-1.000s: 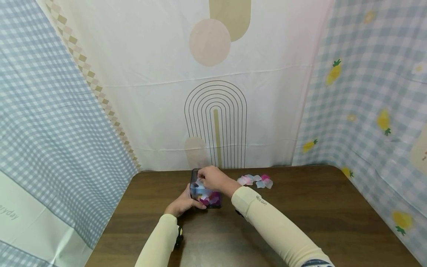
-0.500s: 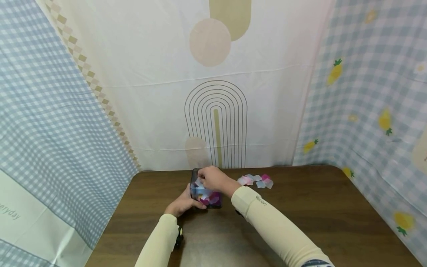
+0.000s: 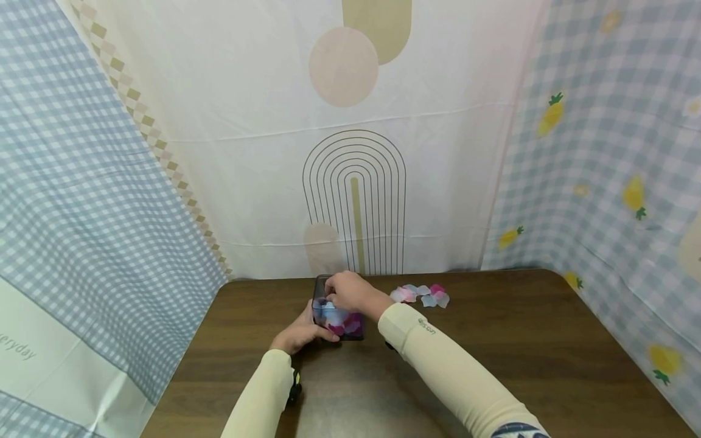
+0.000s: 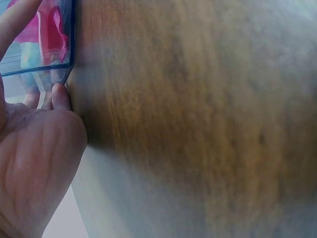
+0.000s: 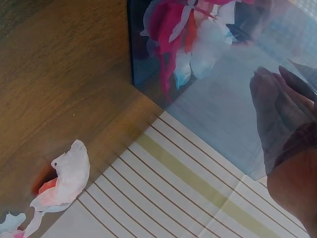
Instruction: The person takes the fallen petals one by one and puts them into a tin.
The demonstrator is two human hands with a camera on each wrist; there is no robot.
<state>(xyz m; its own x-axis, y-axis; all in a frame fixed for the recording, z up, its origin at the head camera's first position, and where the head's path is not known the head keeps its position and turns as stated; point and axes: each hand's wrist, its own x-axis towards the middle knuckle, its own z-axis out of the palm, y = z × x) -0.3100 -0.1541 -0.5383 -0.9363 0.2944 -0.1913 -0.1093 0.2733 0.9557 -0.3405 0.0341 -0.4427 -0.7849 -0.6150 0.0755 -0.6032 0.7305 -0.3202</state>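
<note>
Smoky blue and see-through, the box (image 5: 218, 114) stood on the wood-grain table (image 3: 493, 340), long axis running up from the tabletop, open end on top. Flat walls, pretty boxy shape. Left hand (image 3: 301, 331) gripped it low on the side, thumb across the front. Right hand (image 3: 350, 292) was dipped into the mouth, though I couldn't tell if it pinched anything. Thin, crinkly petals (image 5: 166, 29), hot pink, white and pale blue, bunched near the base; loose petals (image 5: 72, 173) lay on the table, off to the right.
</note>
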